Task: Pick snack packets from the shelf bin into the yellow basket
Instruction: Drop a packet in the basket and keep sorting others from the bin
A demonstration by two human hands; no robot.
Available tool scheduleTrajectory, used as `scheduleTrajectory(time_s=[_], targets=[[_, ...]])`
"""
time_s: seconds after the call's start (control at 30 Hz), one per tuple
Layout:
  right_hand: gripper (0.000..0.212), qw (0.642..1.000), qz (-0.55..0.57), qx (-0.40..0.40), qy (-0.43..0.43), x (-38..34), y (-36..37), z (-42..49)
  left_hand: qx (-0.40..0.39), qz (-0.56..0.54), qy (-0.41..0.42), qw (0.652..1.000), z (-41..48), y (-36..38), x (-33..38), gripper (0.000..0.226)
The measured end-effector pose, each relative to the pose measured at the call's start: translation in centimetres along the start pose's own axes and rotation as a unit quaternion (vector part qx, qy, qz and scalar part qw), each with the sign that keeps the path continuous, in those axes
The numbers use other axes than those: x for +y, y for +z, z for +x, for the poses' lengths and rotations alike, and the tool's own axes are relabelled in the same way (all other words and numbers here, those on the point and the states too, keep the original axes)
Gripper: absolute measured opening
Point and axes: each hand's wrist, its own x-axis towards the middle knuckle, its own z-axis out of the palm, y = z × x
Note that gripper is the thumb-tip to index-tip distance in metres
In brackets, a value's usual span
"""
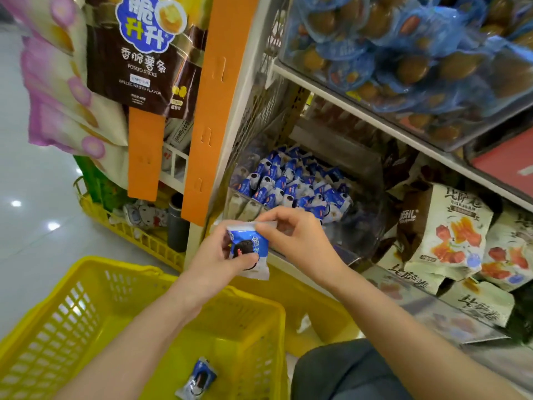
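Note:
A blue-and-white snack packet (250, 246) with a dark cookie picture is held in front of the shelf, above the basket's far rim. My left hand (219, 252) grips its lower left side, thumb across the front. My right hand (291, 235) pinches its top edge. The clear shelf bin (363, 226) behind them holds several matching blue packets (291, 183). The yellow basket (72, 319) stands below on the floor, and one blue packet (197, 378) lies on its bottom.
Potato stick bags (138, 53) hang on orange strips (145, 157) at the left. Brown and cream snack bags (444, 226) fill the shelf to the right. A bin of blue-wrapped items (418, 62) sits above. A second yellow basket (129, 229) stands by the shelf's left end.

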Motion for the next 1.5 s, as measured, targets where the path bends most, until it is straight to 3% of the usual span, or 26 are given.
scheduleTrajectory(time_s=[0.13, 0.23, 0.37, 0.47, 0.53, 0.63, 0.7, 0.77, 0.87, 1.03, 1.13, 1.2, 1.3, 1.5], targets=[[0.007, 0.99, 0.123, -0.037, 0.063, 1.4, 1.3, -0.1, 0.052, 0.019, 0.015, 0.998, -0.2, -0.3, -0.3, 0.006], [0.008, 0.986, 0.148, -0.043, 0.067, 2.3, 2.4, -0.4, 0.094, 0.063, 0.013, 0.994, -0.1, -0.6, -1.2, 0.016], [0.005, 0.997, -0.033, 0.027, -0.062, 2.9, 3.2, -0.8, 0.117, 0.067, -0.031, 0.99, -0.1, -0.8, -1.9, 0.018], [0.009, 0.954, -0.193, 0.069, -0.22, 2.7, 3.4, -0.9, 0.116, 0.013, -0.061, 0.991, -0.1, -0.9, -1.9, 0.02], [0.01, 0.938, -0.225, 0.078, -0.252, 2.8, 3.4, -1.0, 0.106, -0.017, -0.078, 0.991, 0.0, -1.1, -1.7, 0.021], [0.007, 0.976, -0.122, 0.09, -0.156, 2.8, 3.5, -1.0, 0.074, 0.004, -0.092, 0.993, -0.1, -1.5, -1.6, 0.01], [0.005, 0.992, -0.033, 0.104, -0.06, 2.8, 3.3, -0.7, 0.058, 0.059, -0.101, 0.991, -0.3, -1.7, -1.6, 0.021], [0.013, 0.993, 0.065, 0.09, 0.037, 2.7, 2.9, -0.4, 0.08, 0.059, -0.091, 0.991, -0.5, -1.9, -1.4, 0.031], [0.01, 0.982, 0.152, 0.004, 0.116, 2.4, 1.9, -0.5, 0.138, 0.034, -0.045, 0.989, -0.8, -2.2, -1.2, 0.023], [0.053, 0.967, 0.055, -0.194, 0.155, 2.3, 2.1, -1.7, 0.172, 0.043, 0.027, 0.984, -1.9, -2.6, -1.2, 0.016], [0.074, 0.981, -0.007, -0.182, 0.073, 2.0, 2.9, -2.3, 0.168, 0.18, 0.07, 0.967, -2.7, -2.8, -1.3, 0.022], [0.053, 0.991, 0.024, -0.135, 0.006, 1.4, 3.4, -2.2, 0.165, 0.251, 0.078, 0.951, -3.4, -2.9, -1.7, 0.022], [0.007, 0.993, 0.075, -0.079, -0.037, 0.9, 3.9, -2.2, 0.166, 0.239, 0.079, 0.953, -4.2, -2.7, -2.1, 0.021], [0.011, 0.991, 0.074, -0.092, -0.06, 0.5, 5.0, -2.0, 0.171, 0.234, 0.082, 0.954, -4.7, -3.2, -1.8, 0.024]])
